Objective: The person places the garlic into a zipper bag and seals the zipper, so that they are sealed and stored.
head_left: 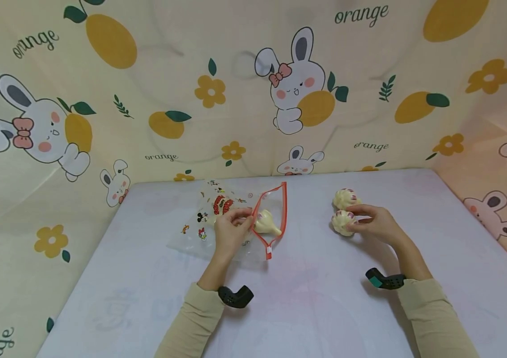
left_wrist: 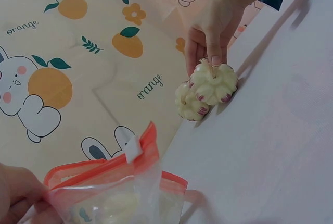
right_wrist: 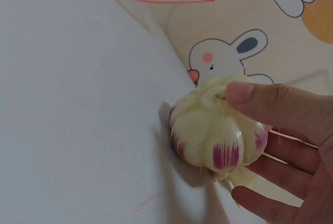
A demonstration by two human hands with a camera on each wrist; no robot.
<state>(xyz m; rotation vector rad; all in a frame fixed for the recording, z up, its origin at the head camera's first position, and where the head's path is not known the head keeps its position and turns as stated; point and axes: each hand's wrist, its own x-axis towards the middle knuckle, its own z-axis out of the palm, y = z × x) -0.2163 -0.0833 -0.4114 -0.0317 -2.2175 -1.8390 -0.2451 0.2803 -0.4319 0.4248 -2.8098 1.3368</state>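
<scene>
A clear zip bag (head_left: pixel 246 253) with an orange-red edge and printed cartoon figures lies on the table, its mouth spread towards the right. My left hand (head_left: pixel 232 229) pinches the bag's edge. Inside the mouth sits a pale garlic bulb (head_left: pixel 264 222). Further right, my right hand (head_left: pixel 380 226) grips a garlic bulb (head_left: pixel 342 223) with purple streaks; the thumb presses on its top in the right wrist view, where the bulb (right_wrist: pixel 208 130) appears close over the table. Just behind it a second loose garlic bulb (head_left: pixel 345 198) rests on the table.
The white table (head_left: pixel 307 298) meets a cloth backdrop (head_left: pixel 244 129) with rabbits and oranges along its far edge. The bag's white zip slider (left_wrist: pixel 133 149) is near the front corner of its mouth. Each wrist wears a black band (head_left: pixel 235 297).
</scene>
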